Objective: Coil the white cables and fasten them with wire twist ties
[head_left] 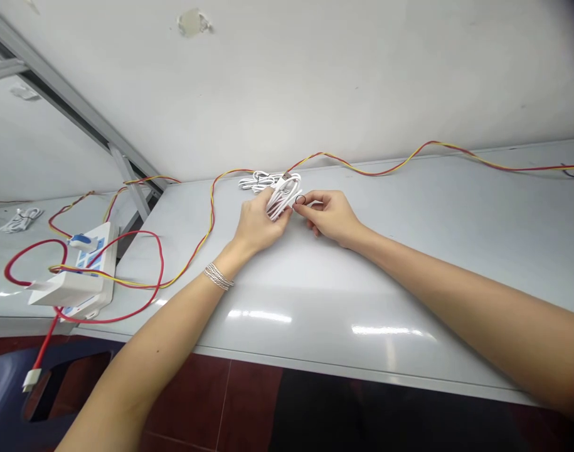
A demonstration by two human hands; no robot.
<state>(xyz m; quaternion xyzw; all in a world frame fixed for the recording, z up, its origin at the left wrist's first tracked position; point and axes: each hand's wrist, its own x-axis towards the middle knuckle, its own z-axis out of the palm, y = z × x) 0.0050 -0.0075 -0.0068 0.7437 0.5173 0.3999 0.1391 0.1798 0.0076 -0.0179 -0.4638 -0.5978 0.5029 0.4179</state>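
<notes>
My left hand [257, 225], with a silver bracelet on the wrist, is closed round a folded bundle of white cable [283, 195] near the far edge of the white table [315, 295]. My right hand [331, 216] pinches a small dark band [300, 199] right beside the bundle's end. More white cable [256, 181] lies loose on the table just behind my hands.
A red-and-yellow twisted wire [211, 213] runs along the table's back edge and off to the left. A white power strip [77, 270] with a red cable [140, 235] lies at the left end. Another white cable coil [21, 220] lies far left. A white wall rises behind.
</notes>
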